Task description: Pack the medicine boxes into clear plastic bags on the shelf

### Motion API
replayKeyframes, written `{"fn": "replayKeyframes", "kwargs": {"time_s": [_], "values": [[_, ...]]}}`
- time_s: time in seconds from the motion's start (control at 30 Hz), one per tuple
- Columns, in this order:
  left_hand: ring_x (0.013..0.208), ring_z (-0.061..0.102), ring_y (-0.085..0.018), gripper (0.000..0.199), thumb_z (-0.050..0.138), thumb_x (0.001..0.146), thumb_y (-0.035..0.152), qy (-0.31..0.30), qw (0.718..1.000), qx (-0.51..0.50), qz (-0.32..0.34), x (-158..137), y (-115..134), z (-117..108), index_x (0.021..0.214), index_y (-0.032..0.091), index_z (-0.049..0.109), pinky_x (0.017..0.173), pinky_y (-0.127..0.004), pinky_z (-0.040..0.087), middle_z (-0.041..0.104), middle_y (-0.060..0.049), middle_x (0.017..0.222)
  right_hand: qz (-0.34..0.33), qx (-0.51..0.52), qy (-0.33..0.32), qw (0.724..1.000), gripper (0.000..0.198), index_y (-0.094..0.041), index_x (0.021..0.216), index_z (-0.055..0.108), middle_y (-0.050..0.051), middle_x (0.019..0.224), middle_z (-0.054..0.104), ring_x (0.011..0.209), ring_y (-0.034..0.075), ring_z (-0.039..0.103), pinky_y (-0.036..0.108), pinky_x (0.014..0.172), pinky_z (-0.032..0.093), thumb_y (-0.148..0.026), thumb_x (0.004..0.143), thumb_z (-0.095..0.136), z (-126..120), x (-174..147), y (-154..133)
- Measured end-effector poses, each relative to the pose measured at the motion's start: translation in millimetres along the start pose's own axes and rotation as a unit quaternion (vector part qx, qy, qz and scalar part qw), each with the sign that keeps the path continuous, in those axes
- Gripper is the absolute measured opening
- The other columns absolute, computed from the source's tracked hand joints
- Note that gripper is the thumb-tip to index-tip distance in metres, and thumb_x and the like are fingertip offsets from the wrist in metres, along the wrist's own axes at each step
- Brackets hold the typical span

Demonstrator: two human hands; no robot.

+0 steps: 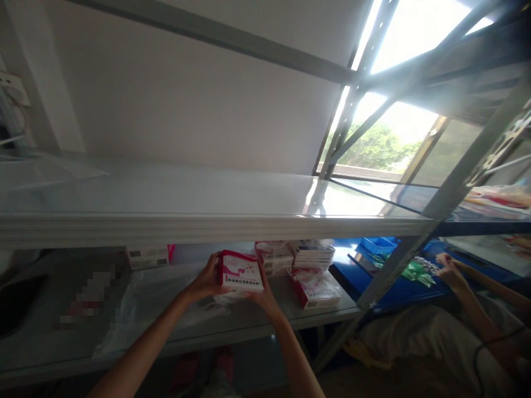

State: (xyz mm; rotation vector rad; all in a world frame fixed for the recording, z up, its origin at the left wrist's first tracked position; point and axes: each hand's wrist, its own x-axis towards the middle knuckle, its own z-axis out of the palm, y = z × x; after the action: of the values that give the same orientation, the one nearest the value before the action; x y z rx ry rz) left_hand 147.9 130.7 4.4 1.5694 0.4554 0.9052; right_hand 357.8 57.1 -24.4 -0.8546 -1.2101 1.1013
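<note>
Between my two hands is a white and magenta printed carton [241,272], held over the lower shelf [265,318]. My left hand [206,278] wraps the carton's left side, and my right hand [262,293] grips its lower right corner. Beneath it lies clear plastic film [166,298], spread over the shelf. Just behind and to the right stand similar cartons in plastic wrap [276,260], with a stack of cartons [314,255] beside them. A wrapped carton bundle [316,288] sits nearer the shelf's right end.
A white carton [147,258] stands at the shelf's back left. The upper shelf's edge [207,229] crosses above my hands, and a metal upright [398,265] rises at right. Beyond it, another person's hands [450,268] are over a blue table with green items [415,272] and a blue bin [378,245].
</note>
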Motion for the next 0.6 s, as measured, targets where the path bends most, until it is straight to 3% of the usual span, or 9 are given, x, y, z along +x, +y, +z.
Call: {"fn": "replayKeyframes", "kwargs": {"time_s": [0.2, 0.3, 0.5, 0.6], "values": [[0.11, 0.054, -0.031, 0.104, 0.083, 0.053, 0.033, 0.008, 0.998, -0.056, 0.042, -7, 27, 7, 0.137, 0.031, 0.021, 0.089, -0.045, 0.046, 0.054, -0.01, 0.119, 0.007, 0.023, -0.063, 0.998, 0.1, -0.029, 0.143, 0.027, 0.009, 0.131, 0.053, 0.119, 0.028, 0.05, 0.049, 0.102, 0.038, -0.047, 0.059, 0.078, 12, -6, -30], [0.113, 0.052, -0.032, 0.103, 0.081, 0.057, 0.04, 0.002, 0.997, -0.064, 0.036, -12, 32, 7, 0.14, 0.029, 0.021, 0.094, -0.047, 0.042, 0.053, -0.012, 0.123, -0.011, 0.011, -0.05, 0.999, 0.102, -0.029, 0.144, 0.023, 0.01, 0.134, 0.05, 0.122, 0.028, 0.048, 0.048, 0.103, 0.037, -0.051, 0.059, 0.077, 15, -6, -37], [0.128, 0.035, -0.033, 0.111, 0.083, 0.052, 0.038, -0.053, 0.998, 0.037, 0.005, -25, 39, 15, 0.142, 0.028, 0.019, 0.105, -0.051, 0.029, 0.041, -0.014, 0.137, -0.048, -0.047, -0.015, 0.998, 0.1, -0.028, 0.145, 0.023, 0.009, 0.14, 0.044, 0.125, 0.028, 0.045, 0.047, 0.106, 0.033, -0.054, 0.062, 0.073, 11, -8, -41], [0.126, 0.039, -0.032, 0.109, 0.083, 0.052, 0.035, -0.004, 0.998, 0.054, 0.03, -27, 38, 22, 0.142, 0.027, 0.021, 0.105, -0.05, 0.03, 0.042, -0.013, 0.135, -0.041, -0.04, -0.031, 0.998, 0.093, -0.028, 0.145, 0.022, 0.009, 0.139, 0.045, 0.125, 0.027, 0.045, 0.047, 0.106, 0.033, -0.054, 0.069, 0.068, 9, -13, -38]]}}
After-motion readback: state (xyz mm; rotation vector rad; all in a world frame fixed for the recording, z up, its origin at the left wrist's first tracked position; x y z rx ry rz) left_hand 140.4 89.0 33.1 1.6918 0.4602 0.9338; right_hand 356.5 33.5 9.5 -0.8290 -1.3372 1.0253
